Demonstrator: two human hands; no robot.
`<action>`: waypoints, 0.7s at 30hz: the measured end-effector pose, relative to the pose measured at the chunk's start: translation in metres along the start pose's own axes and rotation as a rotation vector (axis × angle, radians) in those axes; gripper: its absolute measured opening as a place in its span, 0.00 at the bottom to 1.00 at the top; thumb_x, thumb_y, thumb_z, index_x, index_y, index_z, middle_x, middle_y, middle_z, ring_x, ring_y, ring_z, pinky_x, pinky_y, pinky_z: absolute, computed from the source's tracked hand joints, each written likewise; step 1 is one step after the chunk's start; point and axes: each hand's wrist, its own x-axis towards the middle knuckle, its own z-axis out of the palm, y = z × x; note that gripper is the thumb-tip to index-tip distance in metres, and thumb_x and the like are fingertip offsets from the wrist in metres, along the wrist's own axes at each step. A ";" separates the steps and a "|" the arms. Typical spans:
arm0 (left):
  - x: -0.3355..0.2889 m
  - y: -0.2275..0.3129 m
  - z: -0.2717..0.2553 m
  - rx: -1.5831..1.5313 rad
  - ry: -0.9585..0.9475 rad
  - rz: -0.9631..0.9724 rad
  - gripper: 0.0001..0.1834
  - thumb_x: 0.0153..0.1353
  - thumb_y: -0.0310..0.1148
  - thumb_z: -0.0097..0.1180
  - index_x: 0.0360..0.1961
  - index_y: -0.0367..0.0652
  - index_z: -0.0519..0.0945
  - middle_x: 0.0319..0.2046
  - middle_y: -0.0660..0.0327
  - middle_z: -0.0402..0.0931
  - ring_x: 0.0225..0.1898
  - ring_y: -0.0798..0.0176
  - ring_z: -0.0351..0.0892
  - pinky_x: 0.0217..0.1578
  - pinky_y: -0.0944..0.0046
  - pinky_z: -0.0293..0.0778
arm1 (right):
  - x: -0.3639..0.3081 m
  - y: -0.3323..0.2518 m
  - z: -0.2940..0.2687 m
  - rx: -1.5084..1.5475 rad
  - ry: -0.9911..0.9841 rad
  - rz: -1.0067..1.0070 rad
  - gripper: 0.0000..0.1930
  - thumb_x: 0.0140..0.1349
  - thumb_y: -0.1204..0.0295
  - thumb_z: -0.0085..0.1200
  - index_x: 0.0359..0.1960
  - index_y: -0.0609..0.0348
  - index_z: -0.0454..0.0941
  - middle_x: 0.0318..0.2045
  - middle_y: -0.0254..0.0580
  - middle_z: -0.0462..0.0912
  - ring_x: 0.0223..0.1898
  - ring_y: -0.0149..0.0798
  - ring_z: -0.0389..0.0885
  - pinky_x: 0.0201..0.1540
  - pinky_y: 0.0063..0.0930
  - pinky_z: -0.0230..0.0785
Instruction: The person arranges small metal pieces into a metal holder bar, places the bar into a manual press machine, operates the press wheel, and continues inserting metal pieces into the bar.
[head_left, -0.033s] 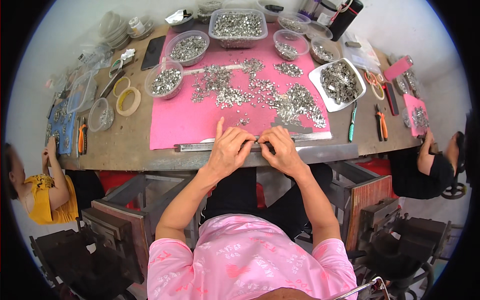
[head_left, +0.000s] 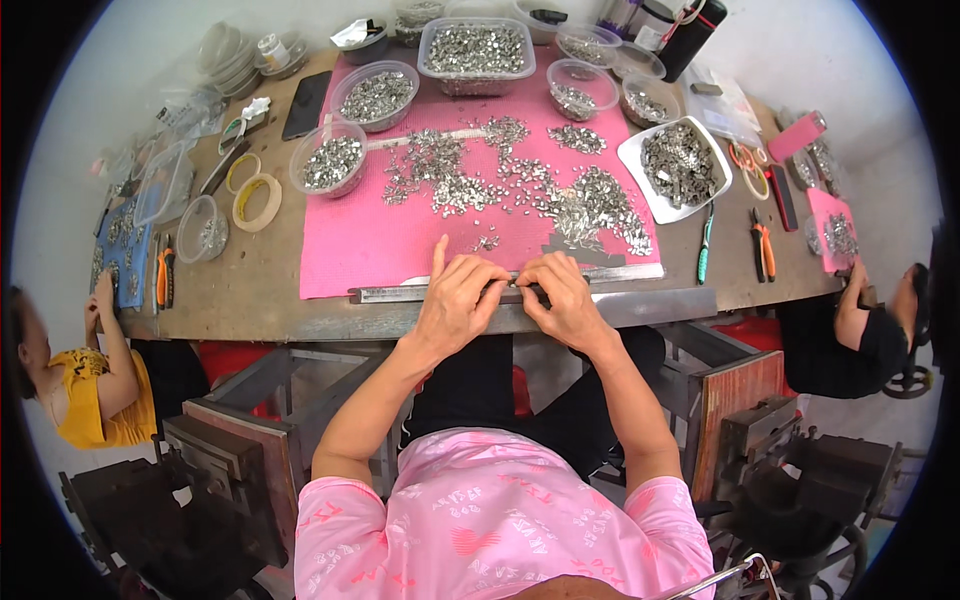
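At the table's front edge my left hand (head_left: 458, 295) and my right hand (head_left: 562, 296) meet, thumbs and forefingers pinched together. Whatever sits between the fingertips is small and mostly hidden. My left forefinger or another finger points up, away from the pinch. Under both hands runs a ruler-like metal strip (head_left: 390, 295) with markings, beside a flat grey metal bar (head_left: 655, 303). Beyond them lies a pink ribbed mat (head_left: 340, 245), strewn with loose small shiny metal pieces (head_left: 590, 210). A tiny group of these pieces (head_left: 486, 243) lies nearest my hands.
Clear tubs of metal pieces (head_left: 477, 78) line the back; a white dish (head_left: 655, 205) stands right. Tape rolls (head_left: 258, 203) and orange-handled pliers (head_left: 165, 275) lie left; a green pen-like tool (head_left: 706, 245) and more pliers (head_left: 764, 248) right. People sit at both sides.
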 end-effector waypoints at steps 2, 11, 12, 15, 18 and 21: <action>-0.002 0.000 0.002 -0.008 0.028 -0.023 0.07 0.58 0.28 0.66 0.39 0.44 0.83 0.35 0.64 0.79 0.43 0.59 0.80 0.70 0.30 0.50 | -0.001 0.002 -0.001 -0.009 -0.008 -0.017 0.09 0.54 0.83 0.61 0.36 0.61 0.79 0.37 0.42 0.81 0.40 0.46 0.78 0.45 0.38 0.67; 0.002 0.008 0.005 0.106 0.007 0.016 0.07 0.58 0.31 0.68 0.37 0.46 0.84 0.36 0.65 0.80 0.45 0.59 0.79 0.70 0.32 0.48 | -0.009 0.007 0.004 0.075 0.135 0.030 0.10 0.56 0.84 0.58 0.39 0.61 0.81 0.35 0.41 0.82 0.37 0.44 0.78 0.42 0.37 0.65; 0.003 0.008 0.007 0.112 0.008 0.015 0.07 0.58 0.31 0.68 0.37 0.46 0.84 0.36 0.65 0.79 0.45 0.59 0.78 0.70 0.32 0.48 | -0.009 0.006 0.005 0.067 0.149 0.027 0.10 0.56 0.84 0.58 0.39 0.61 0.80 0.36 0.42 0.82 0.38 0.44 0.78 0.43 0.37 0.66; 0.003 0.007 0.009 0.116 0.005 0.002 0.06 0.58 0.31 0.67 0.36 0.46 0.83 0.36 0.66 0.79 0.45 0.59 0.78 0.70 0.32 0.48 | -0.010 0.005 0.006 0.061 0.166 0.029 0.10 0.55 0.84 0.58 0.39 0.62 0.80 0.37 0.42 0.83 0.39 0.45 0.79 0.44 0.37 0.66; 0.003 0.008 0.008 0.106 0.005 0.012 0.05 0.59 0.30 0.66 0.37 0.45 0.83 0.36 0.65 0.79 0.45 0.59 0.79 0.71 0.33 0.49 | -0.010 0.005 0.006 0.056 0.167 0.032 0.10 0.55 0.84 0.58 0.39 0.62 0.80 0.37 0.42 0.83 0.40 0.45 0.79 0.45 0.37 0.67; 0.000 0.003 0.005 0.047 0.011 0.024 0.06 0.60 0.28 0.65 0.38 0.44 0.83 0.36 0.62 0.80 0.45 0.57 0.80 0.70 0.35 0.53 | -0.011 0.005 0.007 0.055 0.166 0.035 0.11 0.55 0.85 0.58 0.40 0.62 0.81 0.37 0.42 0.83 0.40 0.46 0.80 0.45 0.37 0.67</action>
